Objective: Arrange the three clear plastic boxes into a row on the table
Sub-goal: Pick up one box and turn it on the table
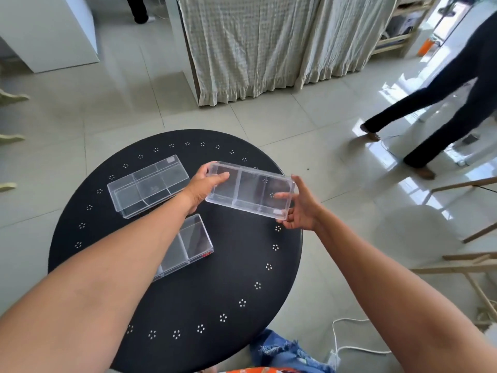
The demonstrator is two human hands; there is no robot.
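Forearms fill the near view, reaching over the round black table (pixel 242 265). Both hands hold one clear divided box (pixel 250 191) up over the table's far right part, long axis running left-right w/ a slight tilt. Left hand (pixel 203 185) pinches its left short end, thumb on top, fingers curled under; right hand (pixel 300 208) grips the near right corner, fingers partly closed round it. Second box (pixel 148 184) lies far left; third box (pixel 185 244) sits nearer, partly hidden by the left forearm. Probably the held box must go down in line w/ those two.
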